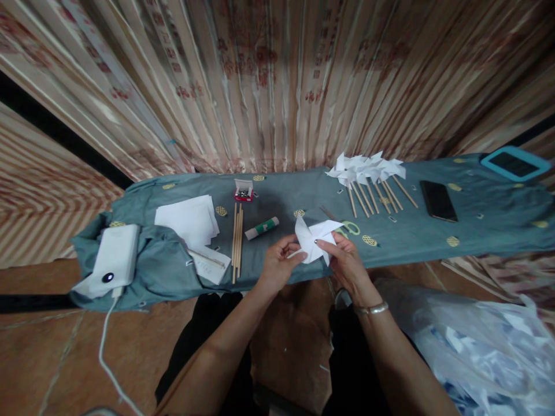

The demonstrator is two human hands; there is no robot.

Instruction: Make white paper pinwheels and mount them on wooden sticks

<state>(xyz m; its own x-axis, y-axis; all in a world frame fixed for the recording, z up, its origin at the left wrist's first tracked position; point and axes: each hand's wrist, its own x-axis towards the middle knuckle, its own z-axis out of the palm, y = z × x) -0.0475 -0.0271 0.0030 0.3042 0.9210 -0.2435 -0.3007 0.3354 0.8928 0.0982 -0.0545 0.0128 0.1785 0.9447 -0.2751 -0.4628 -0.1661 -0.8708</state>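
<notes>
Head view: a blue-grey cloth (pixel 281 202) covers the bench across mid-frame. At lower centre, the left hand (pixel 277 263) and right hand (pixel 344 260) pinch a white folded paper pinwheel (pixel 313 238), its points creased and splayed, just above the cloth's near edge.

We see a bench (pixel 477 231) draped in blue-grey cloth. Left of our left hand (pixel 280 263) lie wooden sticks (pixel 237 240), a glue stick (pixel 261 229), white paper sheets (pixel 187 219) and, farthest out, a white power bank (pixel 115 254). Just beyond our right hand (pixel 342 263) lie scissors (pixel 351 227); farther right are paper pinwheels (pixel 368 173), a black phone (pixel 437 200) and a teal-framed tablet (pixel 514 163).
</notes>
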